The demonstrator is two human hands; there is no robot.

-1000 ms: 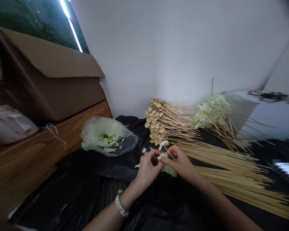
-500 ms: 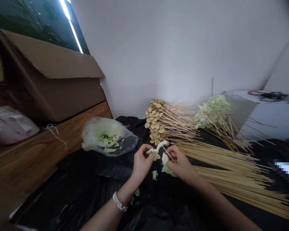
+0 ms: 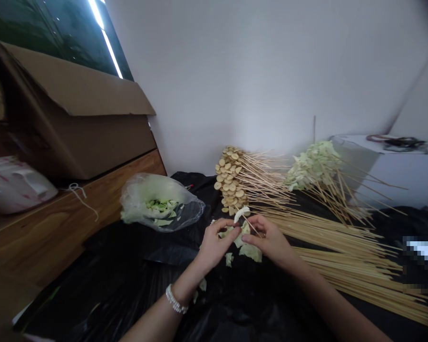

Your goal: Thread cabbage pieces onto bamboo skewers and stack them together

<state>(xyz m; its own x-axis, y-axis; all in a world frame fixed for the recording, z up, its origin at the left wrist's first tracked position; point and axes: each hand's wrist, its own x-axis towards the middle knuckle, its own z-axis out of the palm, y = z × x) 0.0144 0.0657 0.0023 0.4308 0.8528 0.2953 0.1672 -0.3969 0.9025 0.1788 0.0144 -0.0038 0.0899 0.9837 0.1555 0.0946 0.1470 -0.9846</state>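
In front of me my right hand (image 3: 271, 241) pinches a thin wooden skewer (image 3: 252, 227) that slants up to the left. A pale, curled cabbage piece (image 3: 241, 214) sits at its upper end. Close beside it, my left hand (image 3: 216, 244) is closed on a cabbage leaf (image 3: 225, 232), its fingertips near the skewer and partly hiding the leaf. Under the right fingers shows another cabbage piece (image 3: 251, 252); whether the hand grips it I cannot tell. A small cabbage scrap (image 3: 229, 259) lies on the black plastic sheet (image 3: 235, 304) below.
A clear bag (image 3: 131, 192) with cut cabbage lies to the left, near a cardboard box (image 3: 100, 142). Skewered potato-like slices (image 3: 231, 178) are piled behind my hands. At right lie bare skewers (image 3: 342, 270) and skewered cabbage (image 3: 317, 164), beside a white box (image 3: 403, 175).
My left hand has moved right, closer to my right hand and the skewer, taking its cabbage leaf along. My right hand keeps the skewer and has barely shifted.
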